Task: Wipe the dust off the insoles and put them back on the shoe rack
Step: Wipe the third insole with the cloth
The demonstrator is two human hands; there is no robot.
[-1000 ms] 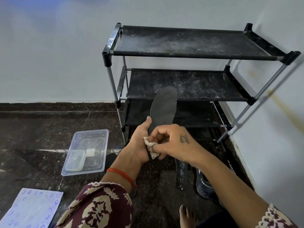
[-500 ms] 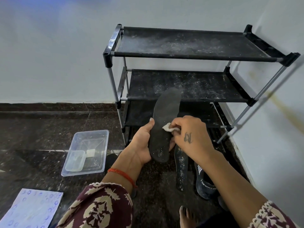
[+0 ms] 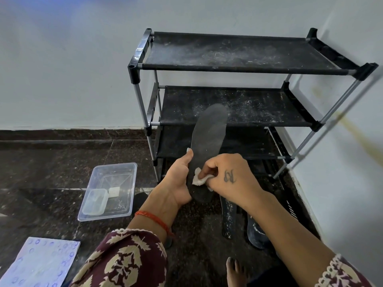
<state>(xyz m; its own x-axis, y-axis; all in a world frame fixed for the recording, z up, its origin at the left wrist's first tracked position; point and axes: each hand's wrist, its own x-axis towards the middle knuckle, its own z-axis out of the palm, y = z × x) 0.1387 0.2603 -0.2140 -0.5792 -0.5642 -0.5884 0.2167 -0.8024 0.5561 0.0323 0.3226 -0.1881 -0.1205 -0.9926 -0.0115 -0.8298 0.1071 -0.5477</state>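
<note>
Head view, placed against the shoe rack (image 3: pixel 246 67), left to right:
Patterned sheet (image 3: pixel 39 264): flat on the dark floor, far left of the rack, at the bottom edge.
Clear plastic tub (image 3: pixel 126 183): on the floor just left of the rack's front left leg; a smaller clear container (image 3: pixel 95 201) and a small white piece lie inside.
Left hand (image 3: pixel 176 181): in front of the rack's lowest tier, fingers curled round the left edge of the held insole, thumb up against it; a red thread circles the wrist.
Held insole (image 3: pixel 209 139): dark, upright, leaning slightly right, toe overlapping the middle shelf's front bar, heel down between both hands.
White cloth (image 3: pixel 200 179): small wad pressed on the insole's lower part.
Right hand (image 3: pixel 228 177): pinches the cloth, fingers bent, a tattoo on its back.
Dusty insole (image 3: pixel 229 216): on the floor before the rack, below the right hand.
Dark shoe (image 3: pixel 256 230): just right of that insole.
Rack shelves: speckled with white dust.
</note>
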